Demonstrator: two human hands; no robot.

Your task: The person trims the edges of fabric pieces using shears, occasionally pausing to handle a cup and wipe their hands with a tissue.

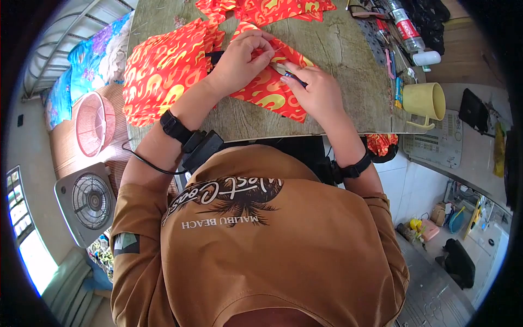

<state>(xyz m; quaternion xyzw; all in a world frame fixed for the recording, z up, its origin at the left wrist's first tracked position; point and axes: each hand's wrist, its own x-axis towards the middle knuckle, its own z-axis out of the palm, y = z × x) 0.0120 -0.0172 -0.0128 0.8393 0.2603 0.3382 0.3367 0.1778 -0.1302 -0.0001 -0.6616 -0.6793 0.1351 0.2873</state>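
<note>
A red fabric piece [267,98] with a yellow and orange flame print lies on the wooden table in front of me. My left hand [239,62] is closed in a pinch at its upper part; the fingertips are partly hidden. In my right hand [317,92] is a small pair of thread snips [294,79], with silver blades and a dark handle. The blades point toward my left fingertips, over the fabric. Left of my left hand sits a thick stack of matching fabric [163,71]. More flame-print pieces [272,12] lie at the table's far side.
Along the right of the wooden table [348,103] are glasses [370,13], a plastic bottle [406,27], pens [390,62] and a yellow mug [425,101] near the corner. A pink basket [93,124] and a fan [87,201] stand to the left.
</note>
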